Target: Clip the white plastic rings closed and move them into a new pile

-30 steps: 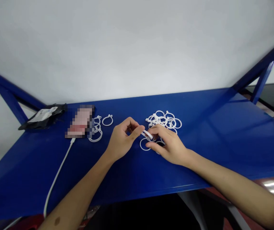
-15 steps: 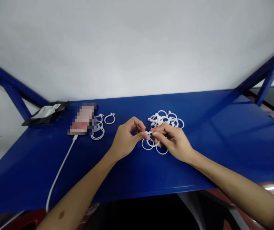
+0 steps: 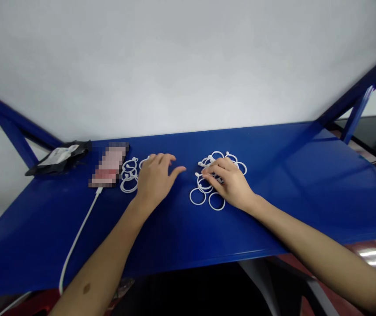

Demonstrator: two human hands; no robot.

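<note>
My left hand is open over the blue table, thumb apart from the fingers, with nothing seen in it. It partly covers one white ring beside a small left-hand cluster of white curtain rings, each with a small eyelet. My right hand lies over the larger pile of curtain rings, its thumb and index fingertips pinched together at a white curtain ring. Its other fingers are curled and hide part of the pile. Two rings lie nearest the front of that pile.
A phone with a blurred screen lies at the left, its white cable running off the front edge. Behind it is a black plastic packet with a white label. Blue frame bars flank the table, and a white wall rises behind.
Both hands were together on one ring in front of the pile. My left hand has moved left and opened; my right hand has shifted slightly back over the pile.
</note>
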